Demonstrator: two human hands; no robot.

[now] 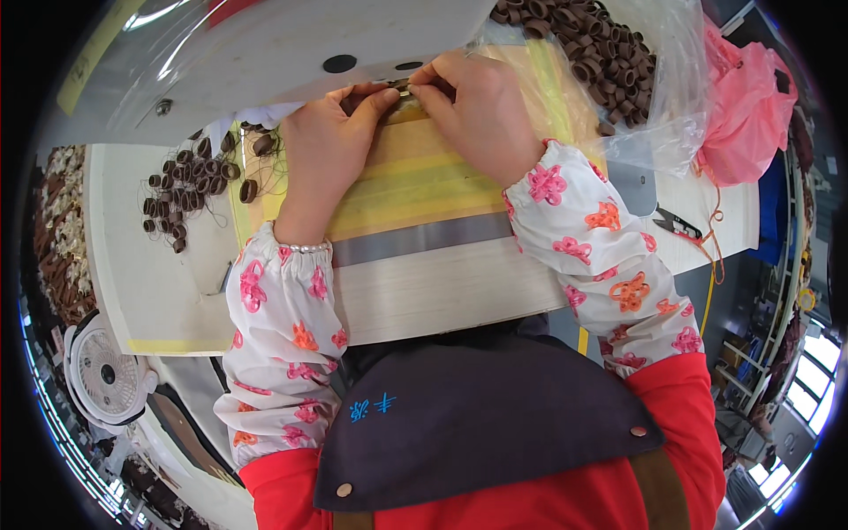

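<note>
My left hand (322, 146) and my right hand (473, 110) meet at the far edge of the pale work table (442, 283), under the white body of a machine (265, 44). Together the fingertips pinch a small dark brown loop piece (402, 87) right at the machine. Both forearms wear white sleeve covers with pink and orange knot patterns. Yellow tape strips (415, 177) lie on the table beneath the hands. What the palms hide I cannot make out.
Several brown loops (190, 190) lie loose at the left. A clear plastic bag (618, 62) of more brown loops sits at the right, beside a pink bag (746, 106). Small snips (676, 223) rest at the right edge. A white fan (106, 375) stands lower left.
</note>
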